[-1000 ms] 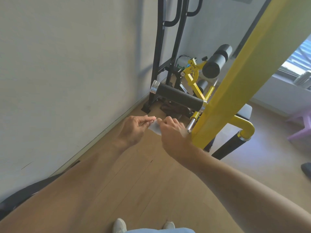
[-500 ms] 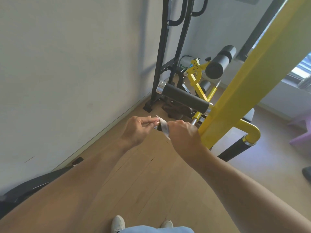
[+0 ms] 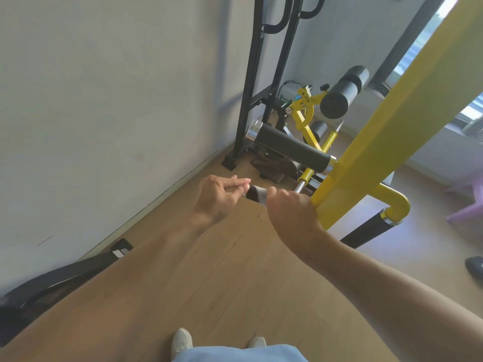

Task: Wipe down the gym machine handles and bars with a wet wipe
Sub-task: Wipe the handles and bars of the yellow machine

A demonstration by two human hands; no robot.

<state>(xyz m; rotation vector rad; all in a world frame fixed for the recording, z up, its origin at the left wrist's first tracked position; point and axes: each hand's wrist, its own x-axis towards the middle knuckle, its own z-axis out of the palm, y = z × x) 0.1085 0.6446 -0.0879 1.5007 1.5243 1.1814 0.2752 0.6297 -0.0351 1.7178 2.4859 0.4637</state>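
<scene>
A person stands on a wooden floor [image 3: 209, 283], looking down at both bare hands held out in front of a yellow and black gym machine. Furthest left of the machine is a pale wall [image 3: 104, 100]. Nearer the machine, the left hand [image 3: 218, 195] has its fingers [image 3: 241, 182] pressed together, pinching one edge of a small white wet wipe [image 3: 258, 195]. The wipe stretches between the two hands, just in front of the machine and not yet touching it. The right hand [image 3: 290, 212] is curled closed around the wipe's other edge, right beside the yellow frame bar [image 3: 392, 126]. Behind the hands, a black padded handle [image 3: 292, 147] juts out from the frame bar towards the wall. Further right, a second black grip [image 3: 371, 228] angles towards the floor.

The wipe looks only partly unfolded. Pulled too hard between the two pinches, it could tear, or slip from the fingers and drop onto the floor, picking up dirt.
</scene>
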